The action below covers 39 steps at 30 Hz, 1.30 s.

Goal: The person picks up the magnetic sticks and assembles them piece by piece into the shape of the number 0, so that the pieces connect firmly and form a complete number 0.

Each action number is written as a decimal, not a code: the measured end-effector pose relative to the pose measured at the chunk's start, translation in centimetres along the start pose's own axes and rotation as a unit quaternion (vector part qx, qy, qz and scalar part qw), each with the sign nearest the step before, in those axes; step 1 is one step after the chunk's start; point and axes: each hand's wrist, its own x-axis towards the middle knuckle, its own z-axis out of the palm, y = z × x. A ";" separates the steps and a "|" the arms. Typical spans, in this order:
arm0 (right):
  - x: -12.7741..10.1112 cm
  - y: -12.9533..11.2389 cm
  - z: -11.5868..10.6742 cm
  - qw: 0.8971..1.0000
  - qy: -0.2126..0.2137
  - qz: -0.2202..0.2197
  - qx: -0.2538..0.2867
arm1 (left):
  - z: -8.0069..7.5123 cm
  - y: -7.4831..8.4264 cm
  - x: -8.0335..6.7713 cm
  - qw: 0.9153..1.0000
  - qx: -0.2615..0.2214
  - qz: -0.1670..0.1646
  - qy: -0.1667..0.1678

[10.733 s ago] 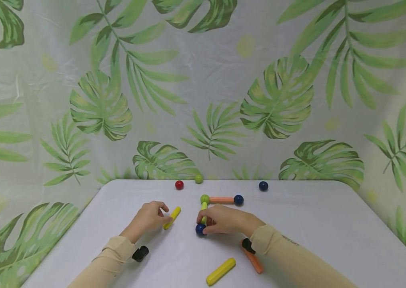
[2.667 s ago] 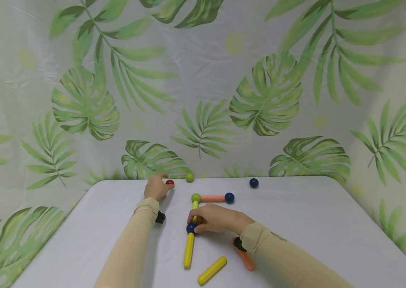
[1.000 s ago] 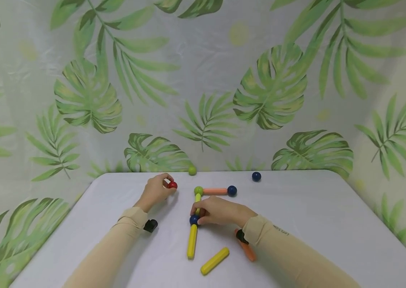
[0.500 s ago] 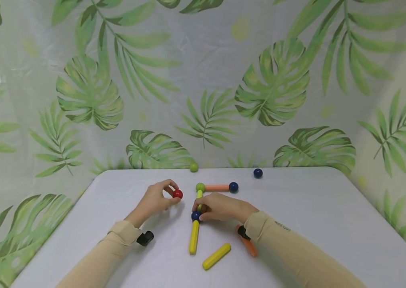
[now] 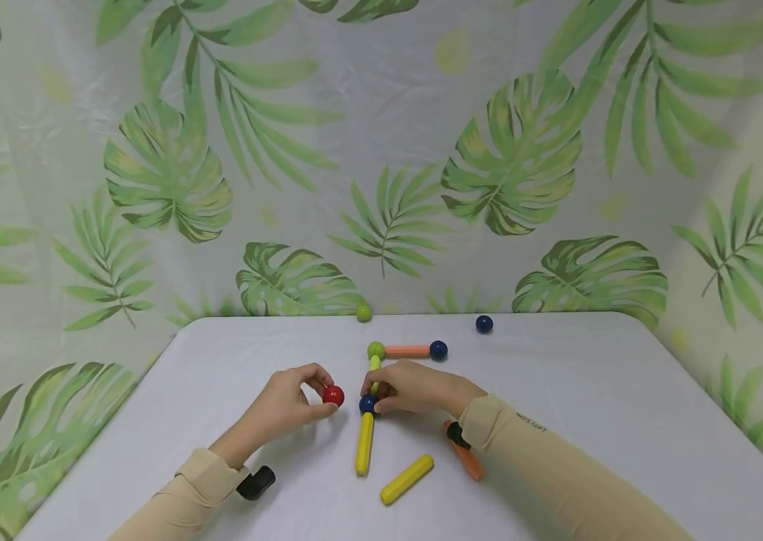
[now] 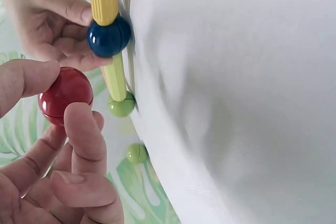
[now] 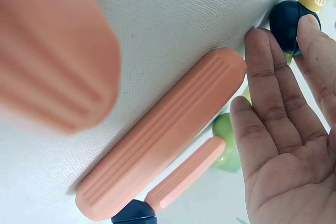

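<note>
Rod chain (image 5: 365, 443) lengthwise toward person.

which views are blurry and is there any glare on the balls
Head view: sharp and evenly lit, soft shadows under the hands. Left wrist view: white cloth smeared, but red ball and blue ball crisp, with small highlights. Right wrist view: nearest orange stick is a blur.

My left hand (image 5: 284, 406) has carried the red ball (image 5: 333, 395) from the far table edge to just beside the blue ball (image 5: 367, 404); they seem apart, though I cannot see clearly.
</note>
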 end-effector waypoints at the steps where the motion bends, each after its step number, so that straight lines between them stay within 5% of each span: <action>1: 0.0 0.0 0.0 1.000 0.000 -0.001 -0.001 | 0.0 0.0 -0.3 1.000 -0.001 0.005 -0.004; 21: -0.3 -0.2 -0.2 1.000 0.004 -0.016 -0.005 | 1.0 0.3 -5.1 0.997 -0.030 0.027 -0.066; 39: -0.3 -0.2 -0.1 1.000 0.008 -0.018 -0.002 | 2.7 0.7 -7.2 0.991 -0.062 0.047 -0.111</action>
